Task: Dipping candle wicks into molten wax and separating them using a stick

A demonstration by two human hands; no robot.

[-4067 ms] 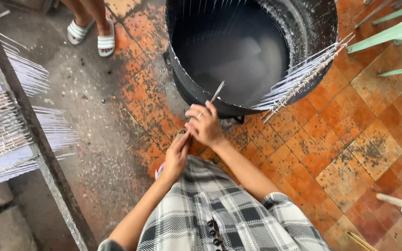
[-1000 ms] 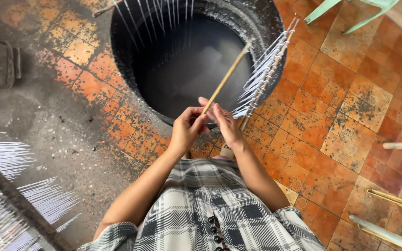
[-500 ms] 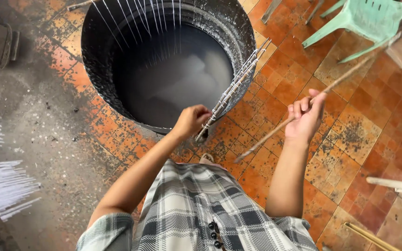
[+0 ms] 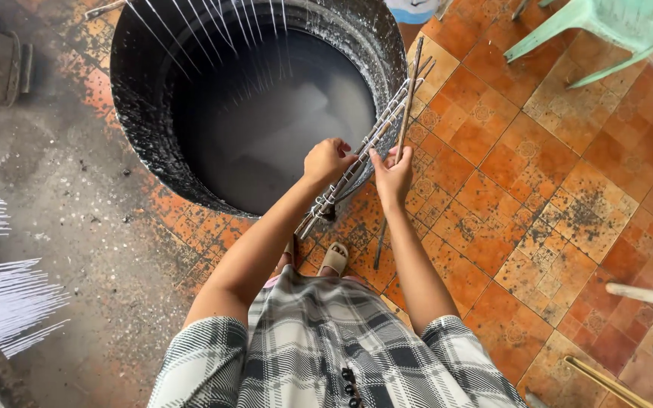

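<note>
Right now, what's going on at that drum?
A person in a plaid garment stands on orange floor tiles at a big black metal drum of dark liquid. The left hand grips a bundle of thin rods strung with white strands lying across the drum's rim. The right hand holds a thin brown stick beside that bundle. A green plastic chair stands nearby.

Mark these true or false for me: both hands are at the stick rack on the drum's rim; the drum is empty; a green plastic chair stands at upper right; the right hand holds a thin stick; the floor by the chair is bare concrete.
1. Left hand and right hand are at the stick rack on the black drum rim: true.
2. The drum is empty: false, it holds dark liquid.
3. Green plastic chair at upper right: true.
4. Right hand holds a thin stick: true.
5. Bare concrete there: false, orange tiles.
</note>
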